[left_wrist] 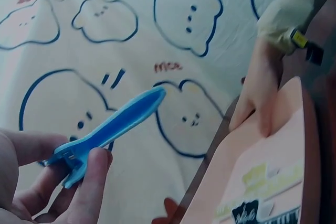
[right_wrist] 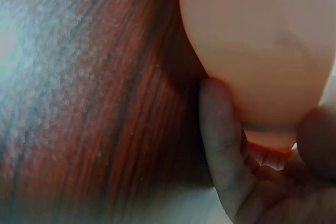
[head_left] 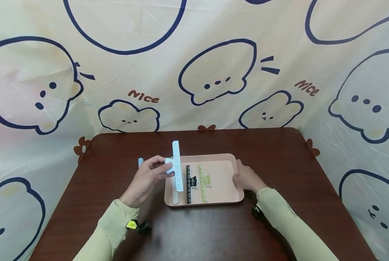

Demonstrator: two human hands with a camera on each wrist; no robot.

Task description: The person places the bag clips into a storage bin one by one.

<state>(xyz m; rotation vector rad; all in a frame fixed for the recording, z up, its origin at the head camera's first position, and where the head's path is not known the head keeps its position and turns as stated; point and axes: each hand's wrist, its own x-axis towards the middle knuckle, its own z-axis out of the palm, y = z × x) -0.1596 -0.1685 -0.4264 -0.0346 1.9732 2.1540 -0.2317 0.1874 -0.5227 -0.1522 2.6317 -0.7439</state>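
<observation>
My left hand (head_left: 148,176) pinches a light blue ruler clip (head_left: 178,170) between thumb and fingers, above the left end of a pink tray (head_left: 223,197). In the left wrist view the blue clip (left_wrist: 123,119) is seen edge-on, its narrow end pointing away from the fingers. At the tray's right end, my right hand (head_left: 247,177) grips the rim. Inside the tray lie a black ruler clip (head_left: 189,185) and a green ruler clip (head_left: 203,183), side by side. A pale strip (head_left: 175,197) shows below the held clip, partly hidden by it.
A blue end of something (head_left: 140,162) peeks out on the table just beyond my left hand, mostly hidden. The dark brown table (head_left: 194,235) is backed by a cloth (head_left: 207,119) printed with cartoon figures, which also hangs at both sides.
</observation>
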